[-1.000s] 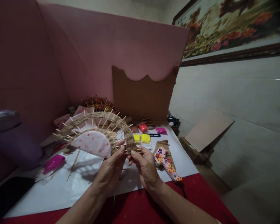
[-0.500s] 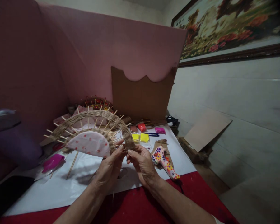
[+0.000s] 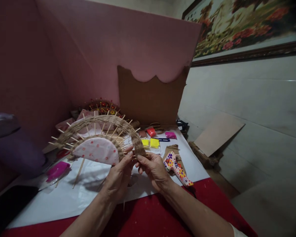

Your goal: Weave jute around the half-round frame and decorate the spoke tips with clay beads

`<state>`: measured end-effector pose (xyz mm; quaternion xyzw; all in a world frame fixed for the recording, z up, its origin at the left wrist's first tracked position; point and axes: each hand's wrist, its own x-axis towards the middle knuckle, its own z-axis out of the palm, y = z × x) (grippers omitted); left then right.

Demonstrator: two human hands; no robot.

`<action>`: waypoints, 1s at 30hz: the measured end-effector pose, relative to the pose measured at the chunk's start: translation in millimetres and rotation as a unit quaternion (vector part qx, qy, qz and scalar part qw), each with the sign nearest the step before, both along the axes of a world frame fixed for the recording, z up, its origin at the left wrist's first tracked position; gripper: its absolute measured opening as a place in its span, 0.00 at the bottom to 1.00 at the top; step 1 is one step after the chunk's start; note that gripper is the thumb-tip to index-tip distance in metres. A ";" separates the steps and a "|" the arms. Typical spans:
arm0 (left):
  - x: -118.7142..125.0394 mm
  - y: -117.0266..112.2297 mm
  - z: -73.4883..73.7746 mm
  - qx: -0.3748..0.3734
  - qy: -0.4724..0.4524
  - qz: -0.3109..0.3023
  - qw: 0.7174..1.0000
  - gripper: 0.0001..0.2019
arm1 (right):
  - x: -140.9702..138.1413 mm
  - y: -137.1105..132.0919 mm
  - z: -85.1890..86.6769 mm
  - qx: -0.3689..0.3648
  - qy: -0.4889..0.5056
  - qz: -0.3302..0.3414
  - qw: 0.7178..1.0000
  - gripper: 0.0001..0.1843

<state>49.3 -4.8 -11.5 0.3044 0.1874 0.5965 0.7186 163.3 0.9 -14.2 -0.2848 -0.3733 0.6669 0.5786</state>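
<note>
L grip (image 3: 119,177), R grip (image 3: 155,169) on woven fan (image 3: 96,150), R prob. pinching.

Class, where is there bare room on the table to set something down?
White sheet lies bare between the black slab, nearer magenta packet and left forearm; another strip runs right of the flowered tool. Crowded: behind the woven arch, among yellow packets.

Appears home craft area, per framed pic (image 3: 246,28) on wall (image 3: 236,95), woven arch (image 3: 136,141), flowered glue gun (image 3: 179,171) & coloured pkts (image 3: 154,143) at desk (image 3: 143,217).
</note>
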 end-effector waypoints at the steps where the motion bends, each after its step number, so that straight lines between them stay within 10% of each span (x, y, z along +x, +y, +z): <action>1: 0.2 0.1 -0.1 0.001 0.000 -0.004 1.000 0.09 | 0.1 0.1 0.2 0.002 -0.004 0.003 1.000 0.11; 30: -1.9 3.4 -1.9 -0.005 0.003 -0.007 1.000 0.10 | -0.9 -1.3 -0.4 0.043 -0.006 -0.020 0.999 0.08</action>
